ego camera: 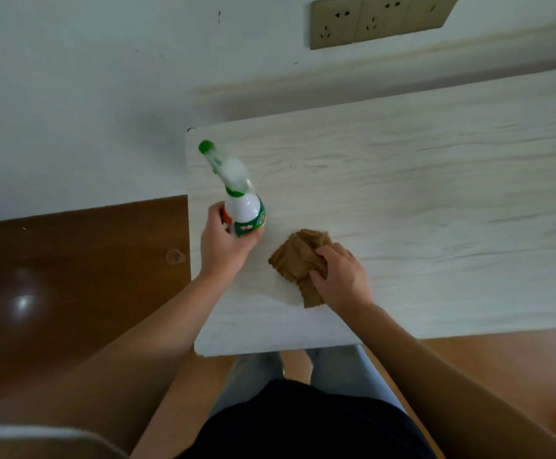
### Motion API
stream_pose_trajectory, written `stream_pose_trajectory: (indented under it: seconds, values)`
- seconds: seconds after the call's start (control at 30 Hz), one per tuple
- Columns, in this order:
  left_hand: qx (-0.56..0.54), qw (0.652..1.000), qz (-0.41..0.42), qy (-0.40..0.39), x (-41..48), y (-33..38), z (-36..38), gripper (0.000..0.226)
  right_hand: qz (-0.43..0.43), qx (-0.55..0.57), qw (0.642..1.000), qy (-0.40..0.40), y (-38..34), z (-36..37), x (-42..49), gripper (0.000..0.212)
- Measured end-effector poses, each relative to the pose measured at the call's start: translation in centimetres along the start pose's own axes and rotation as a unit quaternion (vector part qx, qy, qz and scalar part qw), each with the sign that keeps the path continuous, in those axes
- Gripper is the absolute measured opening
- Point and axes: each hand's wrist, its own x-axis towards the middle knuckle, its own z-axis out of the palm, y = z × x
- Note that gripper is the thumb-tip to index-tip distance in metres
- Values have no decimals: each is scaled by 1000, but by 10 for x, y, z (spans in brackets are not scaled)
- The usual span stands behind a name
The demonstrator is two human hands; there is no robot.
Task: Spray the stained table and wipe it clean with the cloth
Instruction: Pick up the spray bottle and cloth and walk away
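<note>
Soft even light; glare on floor (pixel 21 303); spray bottle (pixel 244 209) motion-blurred; edges warped.

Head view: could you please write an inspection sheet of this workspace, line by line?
Surface: pale wood-grain table; no stain plainly visible.
Job's things: spray bottle, tilted, near the table's left edge, its top blurred; brown cloth, crumpled, lying on the table.
Clutter: nothing seen.
Hands: left hand grips the spray bottle; right hand grips the cloth on the table.
Cables: nothing seen.
Surroundings: wall sockets behind the table, nothing plugged in; glossy brown floor at the left.
</note>
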Motion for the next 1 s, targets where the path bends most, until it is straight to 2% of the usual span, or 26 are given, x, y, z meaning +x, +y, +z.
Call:
stream_pose_trajectory:
  seconds: [0.07, 0.17, 0.4, 0.53, 0.77, 1.0]
  values:
    - [-2, 1000, 16, -15, -28, -13, -11, 74, 50, 58, 997, -1, 4, 1, -22, 33]
    - [1, 997, 46, -64, -61, -30, -31, 73, 106, 117, 987, 44, 5, 4, -64, 32]
    - [12, 971, 135, -198, -110, -52, -78, 67, 199, 100, 958, 183, -16, 19, -183, 26]
    - [26, 946, 192, -259, -139, -56, -93, 66, 272, 150, 914, 261, -34, 43, -246, 22]
    - [33, 885, 275, -374, -197, -32, -84, 69, 352, 209, 845, 344, -23, 72, -346, 20]
    - [66, 839, 298, -452, -283, -23, -52, 68, 408, 243, 754, 453, 0, 119, -479, 23]
